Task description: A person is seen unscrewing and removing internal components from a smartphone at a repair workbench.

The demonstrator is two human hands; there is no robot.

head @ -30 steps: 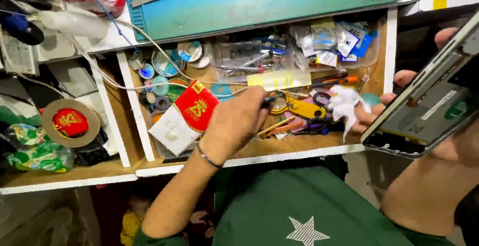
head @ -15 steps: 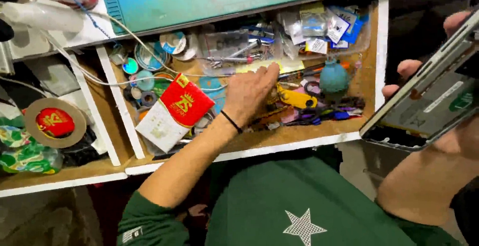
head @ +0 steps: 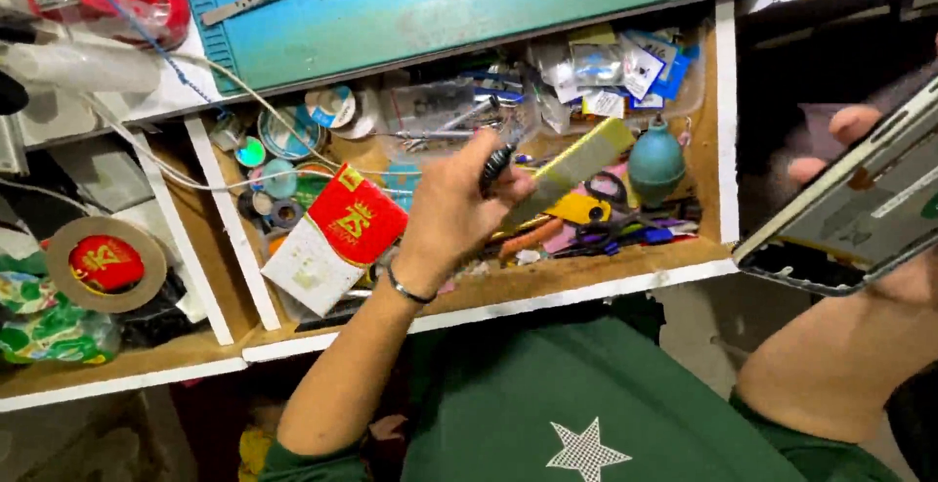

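A black-handled tool (head: pixel 498 165) is gripped upright in the left hand (head: pixel 454 210) over the cluttered open drawer (head: pixel 586 277); an opened phone (head: pixel 860 204), its back cover removed, lies tilted in the right hand (head: pixel 879 199), off to the drawer's right

Over an open wooden drawer (head: pixel 625 272) crammed with small tools, the left hand (head: pixel 451 210) grips a black-handled tool (head: pixel 496 164) beside a yellow-green strip (head: pixel 572 167). The right hand (head: pixel 884 204) holds an opened phone (head: pixel 848 210) tilted at the frame's right edge.

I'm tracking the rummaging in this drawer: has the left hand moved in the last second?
Yes. The left hand has drawn back from the yellow-handled tool toward the red packet, and is now closed on a black-handled tool.
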